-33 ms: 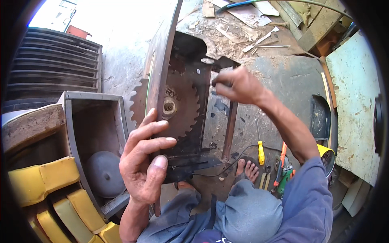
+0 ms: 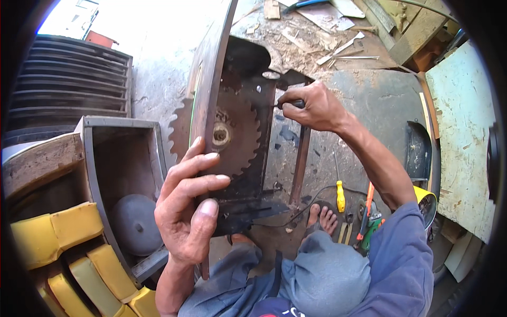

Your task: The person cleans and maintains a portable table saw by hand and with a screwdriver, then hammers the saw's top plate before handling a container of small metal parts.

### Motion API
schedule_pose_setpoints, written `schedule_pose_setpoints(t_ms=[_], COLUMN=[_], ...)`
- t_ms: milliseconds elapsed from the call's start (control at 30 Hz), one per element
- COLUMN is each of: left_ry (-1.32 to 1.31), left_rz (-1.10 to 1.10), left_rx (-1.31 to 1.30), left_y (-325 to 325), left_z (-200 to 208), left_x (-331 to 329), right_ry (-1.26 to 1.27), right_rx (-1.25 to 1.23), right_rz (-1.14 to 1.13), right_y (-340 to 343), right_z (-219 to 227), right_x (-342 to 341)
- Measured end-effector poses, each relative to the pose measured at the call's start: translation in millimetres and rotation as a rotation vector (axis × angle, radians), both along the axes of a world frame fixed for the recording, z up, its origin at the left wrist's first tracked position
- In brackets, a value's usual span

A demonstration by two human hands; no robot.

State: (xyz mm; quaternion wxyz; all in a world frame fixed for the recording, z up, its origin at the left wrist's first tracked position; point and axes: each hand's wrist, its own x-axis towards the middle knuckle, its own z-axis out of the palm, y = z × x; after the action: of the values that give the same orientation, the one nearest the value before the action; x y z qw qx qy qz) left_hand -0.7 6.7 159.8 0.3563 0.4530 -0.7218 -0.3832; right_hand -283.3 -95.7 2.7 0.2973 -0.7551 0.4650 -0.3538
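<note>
A saw table stands tipped on its side before me, its board-like top (image 2: 215, 79) seen edge-on. Its toothed circular saw blade (image 2: 237, 134) sticks out through the top on the left. My left hand (image 2: 187, 206) curls its fingers over the edge of the top, below the blade's hub, thumb apart from the fingers. My right hand (image 2: 317, 108) is closed on a short dark handle (image 2: 297, 103), which looks like a screwdriver's. A thin tip points left from it at the black metal frame (image 2: 268, 127); whether it touches a screw cannot be made out.
On the floor near my foot lie a yellow-handled screwdriver (image 2: 340, 198), pliers (image 2: 346, 232) and a green power tool (image 2: 374, 232) with a cord. Wood scraps (image 2: 343, 47) lie at the back. A grey cabinet (image 2: 124, 124) and yellow pads (image 2: 74, 227) stand left.
My right hand has moved slightly and turned, so the dark handle in it now shows clearly. My left hand stays almost where it was on the table's edge.
</note>
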Motion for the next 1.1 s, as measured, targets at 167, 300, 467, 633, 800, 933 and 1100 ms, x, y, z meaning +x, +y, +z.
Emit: schedule_pose_setpoints(t_ms=[167,300,467,633,800,933,1100], left_ry=[0.005,0.018,0.001,-0.002,0.007,-0.141,-0.251], left_rz=[-0.017,-0.003,-0.006,-0.010,-0.030,-0.082,-0.076], left_rx=[-0.030,-0.011,-0.022,-0.039,-0.032,-0.132,-0.133], left_y=[-0.9,-1.7,-1.8,-3.0,-0.5,-3.1,1.8], left_z=[1.4,-3.1,-1.7,0.1,-1.9,4.0,1.6], left_x=[-0.3,0.4,2.6,-1.0,0.6,-8.1,-22.8], right_ry=[-0.074,-0.164,-0.174,-0.182,-0.079,-0.120,0.150], right_rx=[0.174,0.039,0.072,-0.050,0.141,-0.112,-0.005], right_rz=[-0.095,-0.134,-0.065,-0.282,-0.256,-0.338,0.023], right_y=[3.3,11.7,33.5,28.7,32.2,50.0,71.2], right_z=[9.7,-10.5,-27.6,-21.1,-6.9,-13.4,-2.1], right_x=[2.0,6.4,19.1,25.5,24.4,35.9,29.8])
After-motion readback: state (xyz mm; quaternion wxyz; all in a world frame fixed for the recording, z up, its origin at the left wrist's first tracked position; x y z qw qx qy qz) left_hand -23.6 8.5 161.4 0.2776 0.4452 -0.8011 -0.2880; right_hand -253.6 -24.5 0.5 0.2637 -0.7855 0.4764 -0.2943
